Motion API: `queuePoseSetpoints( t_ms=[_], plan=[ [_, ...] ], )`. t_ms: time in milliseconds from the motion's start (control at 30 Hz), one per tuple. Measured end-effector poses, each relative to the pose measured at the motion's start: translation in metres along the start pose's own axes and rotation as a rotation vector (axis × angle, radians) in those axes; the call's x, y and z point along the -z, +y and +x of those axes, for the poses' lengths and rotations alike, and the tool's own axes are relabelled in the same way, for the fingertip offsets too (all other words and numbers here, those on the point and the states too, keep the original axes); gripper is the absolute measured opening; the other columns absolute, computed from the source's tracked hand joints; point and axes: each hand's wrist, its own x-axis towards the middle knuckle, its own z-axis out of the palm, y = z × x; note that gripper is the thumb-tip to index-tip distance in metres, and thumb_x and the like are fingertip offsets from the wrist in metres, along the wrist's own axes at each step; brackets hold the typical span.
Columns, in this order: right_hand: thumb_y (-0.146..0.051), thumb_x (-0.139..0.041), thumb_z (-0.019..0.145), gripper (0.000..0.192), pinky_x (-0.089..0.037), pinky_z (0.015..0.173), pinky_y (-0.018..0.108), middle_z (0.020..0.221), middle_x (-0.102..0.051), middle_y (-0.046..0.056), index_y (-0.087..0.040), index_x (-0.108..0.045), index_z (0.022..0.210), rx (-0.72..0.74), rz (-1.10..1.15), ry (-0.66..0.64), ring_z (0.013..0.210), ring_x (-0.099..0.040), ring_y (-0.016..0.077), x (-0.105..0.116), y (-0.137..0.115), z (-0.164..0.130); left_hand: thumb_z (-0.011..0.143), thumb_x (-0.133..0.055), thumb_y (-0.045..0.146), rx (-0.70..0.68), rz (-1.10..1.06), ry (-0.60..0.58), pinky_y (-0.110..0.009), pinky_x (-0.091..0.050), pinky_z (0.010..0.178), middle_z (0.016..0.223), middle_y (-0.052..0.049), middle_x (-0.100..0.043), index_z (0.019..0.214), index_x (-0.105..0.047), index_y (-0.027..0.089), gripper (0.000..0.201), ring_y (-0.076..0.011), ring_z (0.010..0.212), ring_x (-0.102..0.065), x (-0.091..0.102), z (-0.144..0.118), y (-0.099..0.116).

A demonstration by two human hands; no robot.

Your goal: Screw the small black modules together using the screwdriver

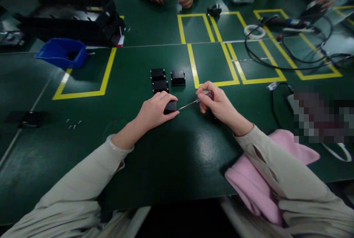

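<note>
A left hand (158,108) grips a small black box (170,107) on a green table (177,164) while the right hand (212,100), closed around a screwdriver (188,105), angles its tip at the box's side.

A broad, smooth, dark-green desk (166,157) spans the view, with shadow (188,219) below its front edge. Straight yellow tape strips (108,70) outline rectangles toward its far edge; whitish light (204,147) (a soft, blurred patch) reflects nearer the front.

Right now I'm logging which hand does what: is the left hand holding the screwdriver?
No, the right hand holds the screwdriver, while the left hand grips a black block.
</note>
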Motion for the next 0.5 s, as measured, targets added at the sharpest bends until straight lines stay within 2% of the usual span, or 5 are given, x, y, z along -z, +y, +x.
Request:
queuePoseSetpoints(
  t_ms=[67,233,400,500],
  plan=[
    [-0.053,-0.075,0.098,0.037,-0.042,0.051,0.023,0.056,-0.055,-0.011,-0.022,-0.056,0.096,-0.004,0.003,-0.002,0.046,-0.056,0.0089,0.0001,0.0002,0.0,0.097,-0.07,0.043,-0.001,-0.003,0.0,-0.04,-0.057,0.086,0.123,-0.011,-0.07,0.125,-0.062,0.022,0.036,-0.0307,0.115,-0.066,0.0004,-0.0001,0.0],
    [-0.063,-0.066,0.102,0.044,-0.038,0.047,0.024,0.048,-0.043,-0.012,-0.021,-0.058,0.09,-0.004,-0.031,-0.017,0.041,-0.05,0.0086,0.0005,0.0009,0.0,0.097,-0.07,0.044,0.001,-0.026,0.003,-0.039,-0.056,0.085,0.123,-0.01,-0.07,0.125,-0.062,0.023,0.036,-0.03,0.115,-0.066,-0.0001,-0.0004,-0.0011],
    [-0.053,-0.074,0.1,0.036,-0.043,0.051,0.023,0.055,-0.054,-0.011,-0.022,-0.055,0.099,0.003,0.013,0.001,0.046,-0.056,0.0091,-0.0003,0.0016,0.0004,0.097,-0.071,0.043,-0.003,-0.009,-0.005,-0.04,-0.057,0.085,0.123,-0.011,-0.07,0.126,-0.062,0.022,0.037,-0.0308,0.115,-0.066,-0.0003,0.0001,-0.0012],
    [-0.056,-0.072,0.1,0.038,-0.041,0.049,0.023,0.052,-0.049,-0.012,-0.022,-0.057,0.094,-0.006,0.008,-0.005,0.043,-0.053,0.0089,-0.0003,0.0023,0.0004,0.097,-0.07,0.044,0.001,0.001,-0.009,-0.041,-0.057,0.086,0.123,-0.011,-0.07,0.126,-0.063,0.021,0.037,-0.031,0.114,-0.066,-0.0001,0.0003,-0.0007]
  ],
)
